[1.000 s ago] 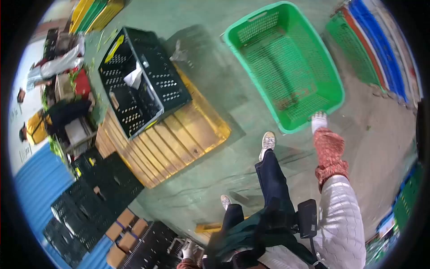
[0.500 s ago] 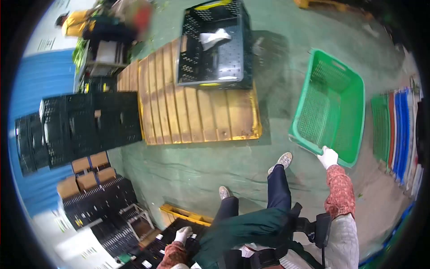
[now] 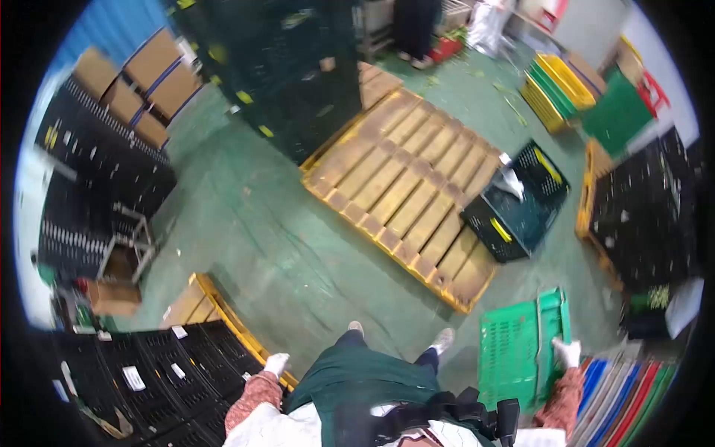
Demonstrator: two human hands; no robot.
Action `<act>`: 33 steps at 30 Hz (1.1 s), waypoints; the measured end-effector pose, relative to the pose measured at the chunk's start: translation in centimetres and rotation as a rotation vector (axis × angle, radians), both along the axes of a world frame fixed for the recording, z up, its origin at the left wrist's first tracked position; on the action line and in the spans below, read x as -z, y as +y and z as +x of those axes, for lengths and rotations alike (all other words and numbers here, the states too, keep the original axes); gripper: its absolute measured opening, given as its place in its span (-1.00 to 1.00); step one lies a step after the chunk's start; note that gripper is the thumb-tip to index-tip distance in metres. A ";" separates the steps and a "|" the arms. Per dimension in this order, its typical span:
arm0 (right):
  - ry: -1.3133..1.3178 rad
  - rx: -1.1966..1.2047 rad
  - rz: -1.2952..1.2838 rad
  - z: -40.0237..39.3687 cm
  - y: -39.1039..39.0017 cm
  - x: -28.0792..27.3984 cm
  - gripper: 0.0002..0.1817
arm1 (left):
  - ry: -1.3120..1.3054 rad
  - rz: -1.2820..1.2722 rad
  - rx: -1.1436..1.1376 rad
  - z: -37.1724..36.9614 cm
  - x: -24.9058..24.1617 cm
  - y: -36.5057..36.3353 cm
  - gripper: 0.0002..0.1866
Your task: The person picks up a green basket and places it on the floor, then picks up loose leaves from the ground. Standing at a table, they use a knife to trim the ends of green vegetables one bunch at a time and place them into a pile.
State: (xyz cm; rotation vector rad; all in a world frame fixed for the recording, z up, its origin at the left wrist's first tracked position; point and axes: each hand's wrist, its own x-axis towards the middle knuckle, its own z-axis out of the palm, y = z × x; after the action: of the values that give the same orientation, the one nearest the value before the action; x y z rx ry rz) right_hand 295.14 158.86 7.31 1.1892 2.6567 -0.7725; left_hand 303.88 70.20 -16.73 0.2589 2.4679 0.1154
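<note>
Right hand (image 3: pixel 568 352), gloved, is clamped on the rim of the green crate (image 3: pixel 519 349), carrying it tipped on edge beside the leg; left hand (image 3: pixel 275 364) hangs free, grip unclear, over black crates (image 3: pixel 164 376)

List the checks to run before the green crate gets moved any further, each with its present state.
1. Right hand on the green crate: ok, at its rim.
2. Left hand free: ok, it holds nothing, beside the black crates.
3. Crate empty: cannot tell, only its outside shows.
4. Wooden pallet has bare space: ok, one black crate sits at its edge.
5. Green floor ahead of the feet: ok, bare.
</note>
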 end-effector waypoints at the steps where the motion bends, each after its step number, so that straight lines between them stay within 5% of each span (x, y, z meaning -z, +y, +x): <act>1: -0.021 0.051 -0.050 -1.5 -3.3 -1.3 -0.74 | -0.128 0.133 -0.405 -0.8 -0.9 -1.3 -0.78; 3: -0.098 0.093 -0.147 -5.4 -11.0 -4.8 -0.73 | -0.061 0.534 -1.386 -3.3 -4.1 -3.4 -0.78; 5: -0.039 -0.016 -0.221 -8.9 -16.3 -4.9 -0.75 | -0.085 0.652 -1.469 -4.3 -1.4 -7.4 -0.77; 7: -0.099 -0.008 -0.274 -14.2 -23.9 -7.2 -0.69 | -0.048 0.785 -1.636 -8.0 -3.7 -8.4 -0.76; 11: -0.144 -0.220 -0.357 -23.9 -38.0 -9.1 -0.67 | -0.105 1.372 -1.688 -14.4 0.8 -11.8 -0.78; 13: -0.129 -0.330 -0.424 -28.0 -44.9 -9.2 -0.69 | -0.202 1.081 -1.702 -22.0 -7.2 -10.1 -0.72; 14: -0.161 -0.382 -0.458 -30.1 -47.6 -8.9 -0.69 | -0.301 1.519 -1.502 -22.6 -6.1 -11.8 -0.66; 18: -0.293 -0.558 -0.403 -36.6 -61.0 -8.4 -0.68 | -0.473 1.458 -1.421 -29.2 -8.1 -12.6 -0.67; 21: -0.304 -0.648 -0.436 -40.3 -71.4 -9.6 -0.69 | -0.631 1.423 -1.588 -33.0 -14.2 -15.7 -0.65; 23: -0.327 -0.712 -0.432 -42.9 -77.7 -10.6 -0.69 | -0.764 1.792 -1.567 -33.1 -14.0 -19.8 -0.55; 25: -0.338 -0.768 -0.374 -45.3 -83.9 -11.6 -0.63 | -0.963 1.729 -1.734 -35.5 -13.8 -23.0 -0.52; 29: -0.118 -0.958 -0.331 -48.7 -95.1 -10.3 -0.54 | -0.777 1.813 -1.700 -37.0 -15.8 -33.5 -0.49; 30: -0.178 -1.070 -0.141 -50.0 -99.8 -12.8 -0.50 | -0.850 1.921 -1.657 -37.5 -16.8 -36.9 -0.56; 31: -0.190 -1.089 -0.143 -50.9 -102.9 -13.2 -0.49 | -0.771 1.684 -1.730 -38.1 -18.1 -39.5 -0.66; 33: -0.165 -1.120 -0.181 -53.4 -109.5 -13.2 -0.47 | -0.604 1.754 -1.803 -39.0 -19.3 -44.7 -0.64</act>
State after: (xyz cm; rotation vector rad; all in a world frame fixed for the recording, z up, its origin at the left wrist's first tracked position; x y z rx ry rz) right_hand 241.72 49.41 20.49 -0.3222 2.4545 -0.6006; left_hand 264.85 25.50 2.53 -1.1221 0.6202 2.4073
